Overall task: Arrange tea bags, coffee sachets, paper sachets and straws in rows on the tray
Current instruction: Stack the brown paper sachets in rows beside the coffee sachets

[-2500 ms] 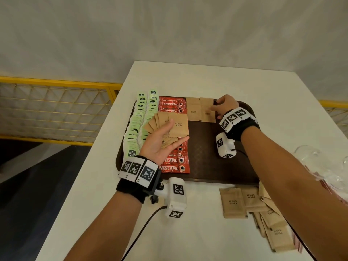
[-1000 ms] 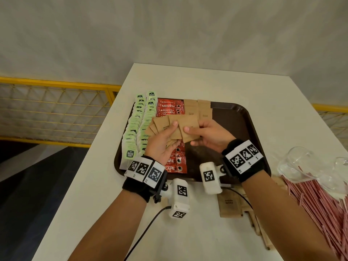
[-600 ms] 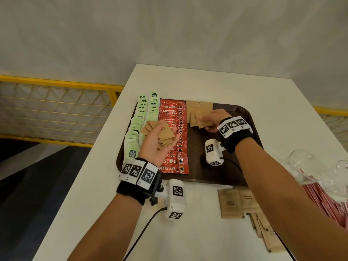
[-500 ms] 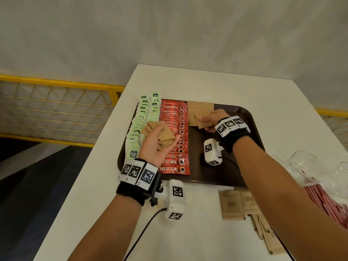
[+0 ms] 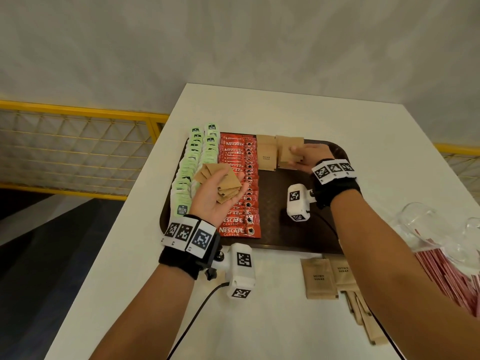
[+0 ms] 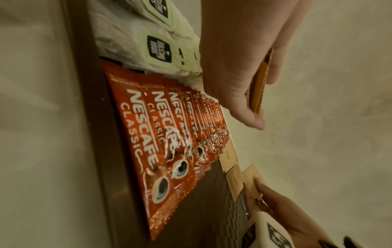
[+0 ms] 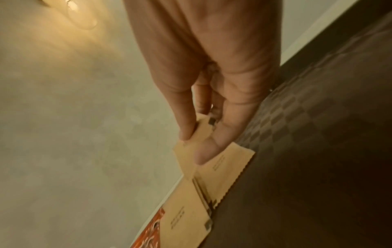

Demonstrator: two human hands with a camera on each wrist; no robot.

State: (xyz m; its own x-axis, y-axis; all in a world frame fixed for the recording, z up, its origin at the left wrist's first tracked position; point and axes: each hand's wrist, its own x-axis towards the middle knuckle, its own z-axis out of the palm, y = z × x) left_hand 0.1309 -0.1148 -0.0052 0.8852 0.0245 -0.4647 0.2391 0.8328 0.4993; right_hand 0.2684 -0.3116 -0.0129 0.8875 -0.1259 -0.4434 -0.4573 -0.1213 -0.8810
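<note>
A dark brown tray (image 5: 283,203) carries rows of green tea bags (image 5: 191,167) on its left, red coffee sachets (image 5: 239,183) beside them, and brown paper sachets (image 5: 266,154) at its far end. My left hand (image 5: 218,193) hovers palm up over the coffee row and holds a fanned stack of brown paper sachets (image 5: 223,178), seen edge-on as the stack (image 6: 259,87) in the left wrist view. At the tray's far end my right hand (image 5: 306,157) pinches one brown paper sachet (image 7: 192,151) low over the second column of sachets (image 5: 288,152).
Loose brown sugar sachets (image 5: 330,279) lie on the white table (image 5: 259,107) in front of the tray. Red-wrapped straws (image 5: 452,276) and clear glasses (image 5: 426,224) sit at the right edge. A yellow railing (image 5: 78,110) runs past the table's left side.
My right hand took one sachet from the stack in my left hand and carried it to the tray's far end, where it now holds it low over the second column. The left hand stayed.
</note>
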